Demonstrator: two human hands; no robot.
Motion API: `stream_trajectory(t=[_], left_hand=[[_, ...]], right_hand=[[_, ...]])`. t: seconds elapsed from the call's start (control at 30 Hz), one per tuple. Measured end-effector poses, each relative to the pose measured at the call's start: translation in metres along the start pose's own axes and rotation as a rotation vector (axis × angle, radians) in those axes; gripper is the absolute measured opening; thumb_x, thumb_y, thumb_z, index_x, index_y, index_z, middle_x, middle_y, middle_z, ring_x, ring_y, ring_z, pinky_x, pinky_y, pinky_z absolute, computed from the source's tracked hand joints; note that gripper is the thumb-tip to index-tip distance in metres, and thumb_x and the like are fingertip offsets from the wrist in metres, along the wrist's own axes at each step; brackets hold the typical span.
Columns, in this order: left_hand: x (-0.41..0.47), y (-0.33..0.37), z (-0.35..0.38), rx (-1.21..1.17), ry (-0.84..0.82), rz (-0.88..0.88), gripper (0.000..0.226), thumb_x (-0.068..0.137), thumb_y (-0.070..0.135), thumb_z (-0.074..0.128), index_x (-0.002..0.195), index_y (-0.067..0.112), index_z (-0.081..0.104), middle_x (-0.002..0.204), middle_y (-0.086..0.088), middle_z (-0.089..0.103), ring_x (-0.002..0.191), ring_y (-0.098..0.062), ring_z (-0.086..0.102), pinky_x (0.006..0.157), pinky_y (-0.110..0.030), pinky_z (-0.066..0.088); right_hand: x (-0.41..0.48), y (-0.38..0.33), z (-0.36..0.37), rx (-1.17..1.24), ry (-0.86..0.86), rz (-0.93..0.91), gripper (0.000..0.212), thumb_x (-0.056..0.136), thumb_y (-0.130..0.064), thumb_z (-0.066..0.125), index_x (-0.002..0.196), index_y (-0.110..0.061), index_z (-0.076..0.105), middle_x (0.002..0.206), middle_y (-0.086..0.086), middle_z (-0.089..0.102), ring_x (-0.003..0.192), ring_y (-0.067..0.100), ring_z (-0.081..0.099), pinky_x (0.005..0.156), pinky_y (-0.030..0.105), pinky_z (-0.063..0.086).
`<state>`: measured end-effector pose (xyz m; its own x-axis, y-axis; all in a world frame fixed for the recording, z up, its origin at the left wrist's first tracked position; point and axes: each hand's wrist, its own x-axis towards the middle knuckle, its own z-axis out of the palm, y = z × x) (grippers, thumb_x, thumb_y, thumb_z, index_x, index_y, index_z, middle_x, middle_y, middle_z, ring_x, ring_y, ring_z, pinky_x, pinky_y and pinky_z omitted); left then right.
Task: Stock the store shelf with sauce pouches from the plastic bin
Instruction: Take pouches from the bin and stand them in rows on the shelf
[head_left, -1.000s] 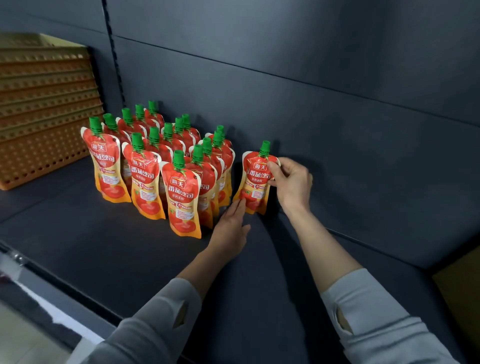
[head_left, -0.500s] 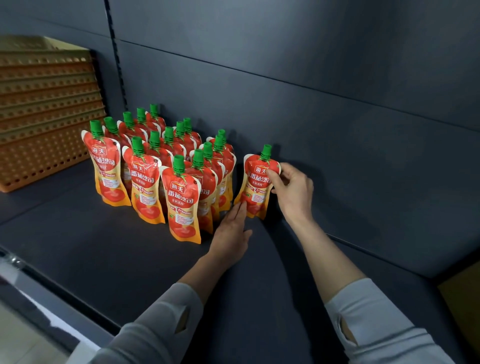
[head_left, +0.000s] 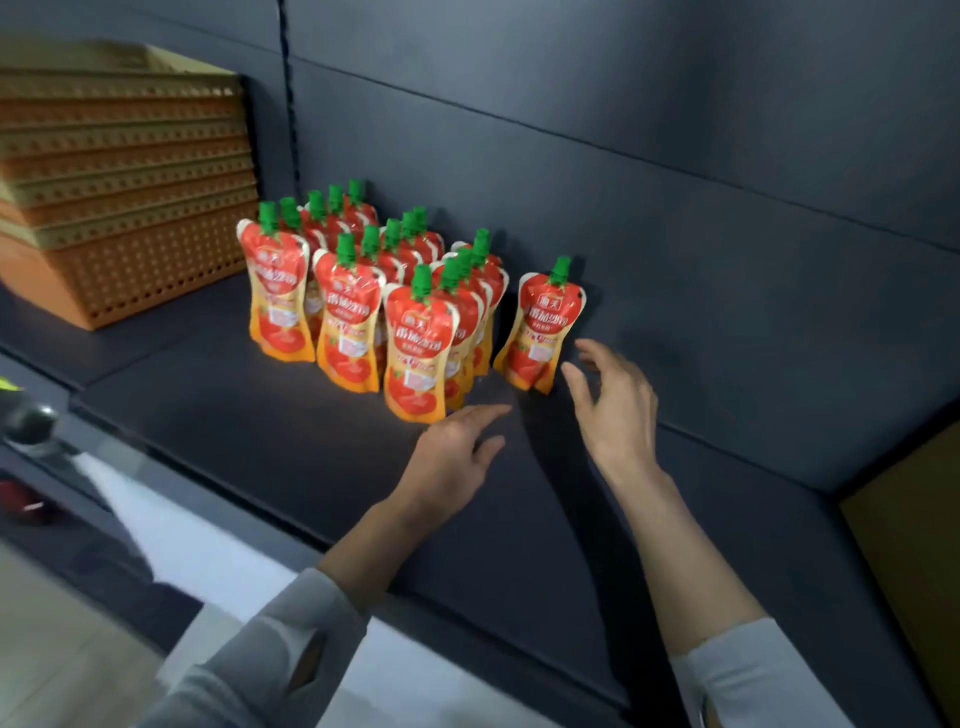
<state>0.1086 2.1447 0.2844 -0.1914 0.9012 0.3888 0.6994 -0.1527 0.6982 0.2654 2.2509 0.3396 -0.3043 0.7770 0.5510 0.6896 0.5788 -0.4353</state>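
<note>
On the shelf (head_left: 234, 426), just right of the rows (head_left: 345, 312), my right hand (head_left: 615, 410) has let go and drawn back, fingers loosely spread; my left hand (head_left: 452, 457) lies open, empty. The pouch (head_left: 545, 332) stands alone, placed; another is due.

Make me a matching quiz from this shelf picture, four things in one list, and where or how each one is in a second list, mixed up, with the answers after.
Column one
1. stacked orange perforated baskets
2. lone sauce pouch
3. left hand
4. right hand

Column two
A. stands alone, right of the pouch group
B. open, right of the lone sauce pouch
C. far left on the shelf
D. open, in front of the pouch group

Pairs: 1-C, 2-A, 3-D, 4-B
</note>
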Motion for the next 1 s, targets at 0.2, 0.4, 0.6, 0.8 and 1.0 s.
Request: stream_trajectory(t=[0.2,0.4,0.6,0.8,1.0], left_hand=[[-0.101,-0.017,-0.073,-0.046,0.168,-0.066,0.032,0.091,0.015,0.060,0.121,0.023,0.065,0.113,0.009,0.068,0.098,-0.004,0.066,0.086,-0.031,0.054],[-0.232,-0.061,-0.152,-0.075,0.340,-0.331,0.025,0.094,0.013,0.058,0.113,0.027,0.068,0.109,0.015,0.069,0.091,-0.001,0.067,0.082,-0.023,0.055],[-0.389,-0.120,-0.198,0.022,0.461,-0.672,0.023,0.093,0.010,0.059,0.110,0.022,0.068,0.103,0.010,0.070,0.084,-0.001,0.065,0.074,-0.015,0.052],[-0.523,-0.179,-0.210,0.012,0.566,-1.040,0.026,0.089,0.019,0.057,0.113,0.026,0.064,0.106,0.006,0.068,0.084,-0.001,0.064,0.076,-0.028,0.055],[-0.594,-0.227,-0.196,-0.057,0.674,-1.435,0.043,0.092,0.016,0.060,0.133,0.027,0.051,0.131,0.001,0.055,0.098,-0.015,0.062,0.087,-0.041,0.054]], right_hand=[[-0.102,-0.065,0.015,0.009,-0.054,-0.151,0.029,0.099,-0.024,0.060,0.125,-0.012,0.066,0.121,0.007,0.068,0.107,0.028,0.062,0.088,0.032,0.044],[-0.205,-0.158,0.056,0.175,-0.091,-0.259,0.023,0.100,-0.017,0.058,0.118,-0.009,0.069,0.110,0.005,0.071,0.096,0.023,0.062,0.085,0.030,0.047],[-0.318,-0.247,0.136,0.344,-0.351,-0.319,0.024,0.099,-0.018,0.055,0.113,-0.008,0.071,0.106,0.004,0.072,0.092,0.023,0.066,0.084,0.038,0.054],[-0.400,-0.319,0.227,0.337,-0.927,-0.448,0.030,0.094,-0.010,0.063,0.124,-0.012,0.065,0.116,0.004,0.069,0.103,0.022,0.067,0.089,0.036,0.055],[-0.463,-0.390,0.344,0.047,-1.483,-0.526,0.046,0.099,-0.022,0.057,0.144,-0.019,0.047,0.139,0.000,0.057,0.124,0.020,0.056,0.102,0.033,0.046]])
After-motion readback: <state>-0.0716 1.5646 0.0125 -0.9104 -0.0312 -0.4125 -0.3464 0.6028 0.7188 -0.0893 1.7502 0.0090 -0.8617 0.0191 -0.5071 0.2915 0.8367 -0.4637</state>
